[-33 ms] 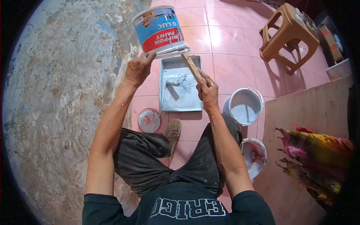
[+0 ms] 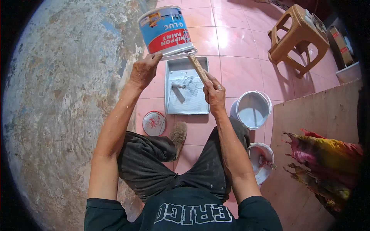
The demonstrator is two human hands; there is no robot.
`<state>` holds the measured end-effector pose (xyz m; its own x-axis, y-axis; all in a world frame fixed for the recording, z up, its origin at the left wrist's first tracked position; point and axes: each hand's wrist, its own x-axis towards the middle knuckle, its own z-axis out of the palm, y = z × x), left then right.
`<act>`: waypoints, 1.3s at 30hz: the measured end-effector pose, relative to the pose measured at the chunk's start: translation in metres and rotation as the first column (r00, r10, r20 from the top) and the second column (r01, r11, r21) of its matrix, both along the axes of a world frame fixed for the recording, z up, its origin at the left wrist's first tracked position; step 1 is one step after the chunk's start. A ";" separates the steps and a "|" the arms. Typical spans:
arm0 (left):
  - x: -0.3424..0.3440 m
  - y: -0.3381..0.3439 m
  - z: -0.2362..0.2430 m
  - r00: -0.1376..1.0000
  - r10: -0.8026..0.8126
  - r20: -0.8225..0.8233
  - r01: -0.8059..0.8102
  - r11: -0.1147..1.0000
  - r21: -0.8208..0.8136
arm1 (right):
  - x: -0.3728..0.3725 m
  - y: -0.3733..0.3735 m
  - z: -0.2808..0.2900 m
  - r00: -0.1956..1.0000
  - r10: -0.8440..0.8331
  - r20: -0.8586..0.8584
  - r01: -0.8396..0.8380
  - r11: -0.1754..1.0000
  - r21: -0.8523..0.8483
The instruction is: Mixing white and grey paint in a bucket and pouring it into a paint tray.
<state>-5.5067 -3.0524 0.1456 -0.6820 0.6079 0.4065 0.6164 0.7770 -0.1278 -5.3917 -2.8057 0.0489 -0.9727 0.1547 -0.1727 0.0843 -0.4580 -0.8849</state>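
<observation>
A blue, red and white paint bucket (image 2: pixel 165 30) is tilted over the paint tray (image 2: pixel 168 73), its mouth rim turned toward me. My left hand (image 2: pixel 145 69) is closed on the left side of that rim. In my right hand (image 2: pixel 214 91) is a flat wooden stick (image 2: pixel 198 69), its far end at the rim's right side. Whether anything extends from the stick inside the bucket is hidden. Grey-white paint wets the tray, where a small paint roller (image 2: pixel 179 92) lies with its thin wire handle reaching over the near edge.
A round red-rimmed lid (image 2: pixel 154 123) lies left of my foot. On the right stand a white bucket of pale paint (image 2: pixel 253 109) and a smeared bucket (image 2: pixel 262 177). Beyond are a brown plastic stool (image 2: pixel 298 36), a wooden board (image 2: pixel 320 100) and coloured cloth (image 2: pixel 327 154). A patchy wall (image 2: pixel 69 96) rises left.
</observation>
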 end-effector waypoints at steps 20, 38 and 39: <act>0.003 -0.012 -0.005 1.000 -0.024 0.011 0.024 1.000 -0.007 | 0.008 -0.014 0.005 1.000 -0.009 -0.023 0.010 0.999 0.043; 0.007 -0.011 -0.005 0.999 -0.037 -0.006 0.037 0.999 -0.010 | 0.011 -0.014 0.007 1.000 -0.010 -0.011 0.011 0.998 0.065; 0.008 -0.011 -0.004 0.999 -0.037 -0.005 0.037 0.999 -0.010 | 0.011 -0.013 0.008 1.000 -0.004 -0.008 0.005 0.998 0.063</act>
